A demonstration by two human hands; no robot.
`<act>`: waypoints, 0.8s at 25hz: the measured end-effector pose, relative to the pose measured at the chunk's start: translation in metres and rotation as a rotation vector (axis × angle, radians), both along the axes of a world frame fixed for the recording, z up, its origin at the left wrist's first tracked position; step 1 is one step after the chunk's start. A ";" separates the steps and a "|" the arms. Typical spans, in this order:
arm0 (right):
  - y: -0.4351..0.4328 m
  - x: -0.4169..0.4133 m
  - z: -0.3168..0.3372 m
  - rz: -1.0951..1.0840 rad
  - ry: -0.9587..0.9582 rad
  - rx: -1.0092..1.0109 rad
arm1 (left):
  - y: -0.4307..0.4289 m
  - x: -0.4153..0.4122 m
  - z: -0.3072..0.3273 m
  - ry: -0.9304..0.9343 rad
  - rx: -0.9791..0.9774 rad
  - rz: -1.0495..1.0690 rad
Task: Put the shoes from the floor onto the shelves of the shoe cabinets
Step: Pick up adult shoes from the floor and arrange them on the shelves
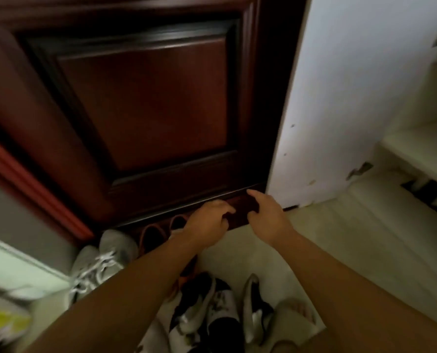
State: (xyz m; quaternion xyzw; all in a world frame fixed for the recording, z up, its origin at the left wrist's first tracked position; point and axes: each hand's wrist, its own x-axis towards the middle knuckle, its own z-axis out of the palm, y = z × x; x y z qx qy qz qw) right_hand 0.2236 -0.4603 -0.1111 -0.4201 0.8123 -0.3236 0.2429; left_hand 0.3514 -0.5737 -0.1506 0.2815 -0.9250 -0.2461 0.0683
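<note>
Grip of left hand (209,221) and right hand (267,216) clasps a dark red slipper (241,210); most shoes (199,309) lie unshelved on the floor (314,240).

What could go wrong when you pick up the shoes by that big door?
1. The left hand and right hand seem to grip one dark red slipper right against the door, so knuckles might bump the wood.
2. The black and white shoes lie in a heap on the floor below the arms. Turning toward the white cabinet could mean tripping over them.
</note>
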 end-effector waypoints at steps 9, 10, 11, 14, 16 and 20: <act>-0.026 0.103 -0.050 0.287 -0.141 0.229 | -0.023 0.172 -0.104 -0.497 0.231 0.350; -0.027 0.108 -0.055 0.301 -0.151 0.259 | -0.020 0.169 -0.108 -0.511 0.254 0.354; -0.025 0.110 -0.060 0.305 -0.155 0.278 | -0.020 0.165 -0.116 -0.525 0.286 0.358; -0.018 0.100 -0.075 0.247 -0.170 0.318 | -0.021 0.149 -0.148 -0.553 0.426 0.409; -0.013 0.086 -0.081 0.173 -0.196 0.335 | -0.027 0.142 -0.165 -0.538 0.459 0.523; 0.002 0.058 -0.092 0.026 -0.271 0.344 | -0.024 0.120 -0.163 -0.604 0.328 0.690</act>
